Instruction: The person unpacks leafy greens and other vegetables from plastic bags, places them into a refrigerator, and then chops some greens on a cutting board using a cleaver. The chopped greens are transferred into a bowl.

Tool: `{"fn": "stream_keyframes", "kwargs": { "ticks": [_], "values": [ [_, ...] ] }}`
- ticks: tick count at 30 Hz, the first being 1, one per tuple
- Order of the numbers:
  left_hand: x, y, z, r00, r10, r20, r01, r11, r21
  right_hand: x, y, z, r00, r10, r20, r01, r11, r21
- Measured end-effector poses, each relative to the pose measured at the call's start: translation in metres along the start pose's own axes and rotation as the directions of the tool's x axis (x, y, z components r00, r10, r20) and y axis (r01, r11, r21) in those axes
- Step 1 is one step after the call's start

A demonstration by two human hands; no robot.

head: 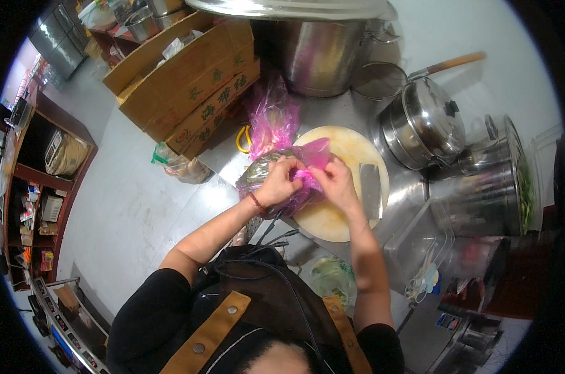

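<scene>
Both my hands pinch the gathered neck of a pink plastic bag (292, 198) at the left edge of a round cutting board (343, 140). My left hand (282, 180) grips it from the left, and my right hand (336, 182) holds a twisted part close beside it. Dark, leafy-looking contents show through the bag's film. A wide-bladed cleaver (370, 189) lies on the board, right of my right hand; its handle cannot be made out. Behind the held bag rests another pink plastic bag (275, 117), with pale pieces inside.
A large cardboard box (189, 84) stands at the upper left, and a large steel pot (322, 56) behind the board. To the right are a lidded steel pot (425, 121), a wood-handled strainer (380, 79) and a clear plastic tub (420, 238). A clear bag (182, 166) sits below the box.
</scene>
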State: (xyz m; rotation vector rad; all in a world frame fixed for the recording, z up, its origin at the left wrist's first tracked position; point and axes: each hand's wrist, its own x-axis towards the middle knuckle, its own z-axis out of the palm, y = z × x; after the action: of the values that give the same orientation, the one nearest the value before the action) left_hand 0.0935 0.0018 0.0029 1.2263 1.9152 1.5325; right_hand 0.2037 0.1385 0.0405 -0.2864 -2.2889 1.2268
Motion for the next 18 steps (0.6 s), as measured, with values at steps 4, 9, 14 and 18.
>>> {"fn": "stream_keyframes", "kwargs": {
  "ticks": [4,9,14,18],
  "values": [
    [0.004,0.025,-0.008,0.988,0.156,0.014,-0.153,0.943,0.294,-0.001,0.017,0.008,0.946,0.255,-0.202,-0.208,0.951,0.230],
    [0.009,0.026,-0.004,0.977,0.210,0.045,-0.211,0.904,0.371,0.002,0.015,0.004,0.785,0.602,-0.146,-0.407,0.679,0.612],
    [0.009,0.016,0.006,0.990,0.107,-0.086,-0.082,0.962,0.261,-0.008,0.010,0.009,0.891,0.380,-0.250,-0.296,0.902,0.315],
    [0.007,0.015,0.014,0.990,0.110,-0.087,-0.082,0.959,0.270,-0.021,0.013,0.021,0.974,0.049,-0.219,-0.078,0.989,-0.126]
  ]
}}
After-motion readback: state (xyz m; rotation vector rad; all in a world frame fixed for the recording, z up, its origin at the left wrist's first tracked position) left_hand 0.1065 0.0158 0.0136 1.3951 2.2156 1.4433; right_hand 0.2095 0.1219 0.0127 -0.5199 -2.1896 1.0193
